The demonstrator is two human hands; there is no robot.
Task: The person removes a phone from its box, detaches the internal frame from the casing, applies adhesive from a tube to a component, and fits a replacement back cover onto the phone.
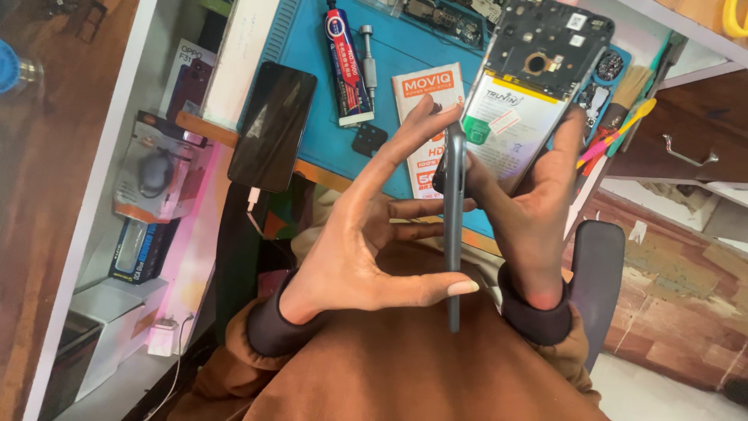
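Head view: left hand (351,234) and right hand (530,210) pinch a grey panel (453,226) edge-on between them, steadying it above the blue mat (312,47).

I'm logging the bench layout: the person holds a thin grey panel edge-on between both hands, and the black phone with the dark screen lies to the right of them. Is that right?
Not quite. The head view shows the black phone lying to the left of the hands, at the blue mat's edge. The rest holds: left hand and right hand hold the thin grey panel edge-on.
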